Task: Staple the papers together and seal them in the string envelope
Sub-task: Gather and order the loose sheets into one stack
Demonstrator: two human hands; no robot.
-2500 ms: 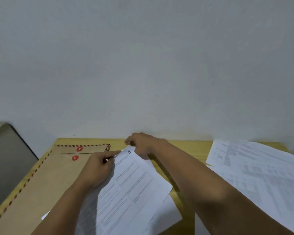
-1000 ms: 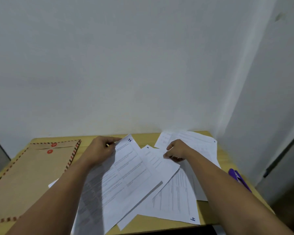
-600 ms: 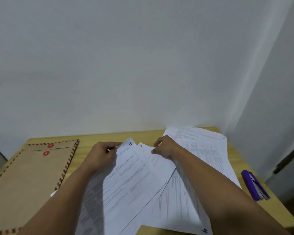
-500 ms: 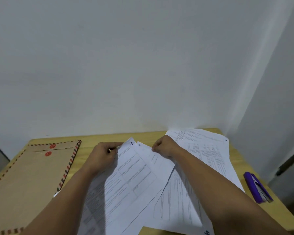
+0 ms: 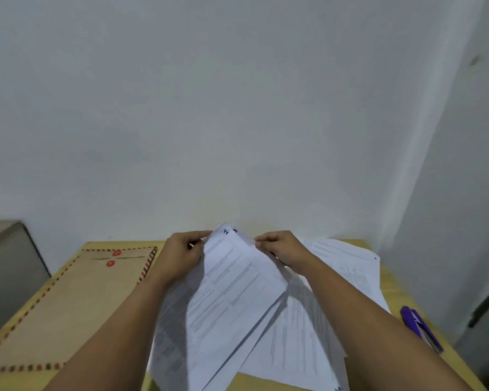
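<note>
While the left hand (image 5: 181,256) pinches the papers (image 5: 226,292), the right hand (image 5: 280,246) pinches their top corner, squaring them for stapling. The stapler (image 5: 421,328) waits on the tabletop (image 5: 390,292).

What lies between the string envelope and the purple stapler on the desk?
In the head view, both hands and the loose papers lie between envelope and stapler.

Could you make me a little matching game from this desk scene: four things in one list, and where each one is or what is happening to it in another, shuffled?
Things:
1. string envelope
2. stapler
3. sheet marked 1
4. left hand

Places or states:
A. purple, near the desk's right edge
B. held at its top by both hands
C. pinching the sheet's top left edge
D. flat on the desk's left side

Pairs: 1-D, 2-A, 3-B, 4-C
</note>
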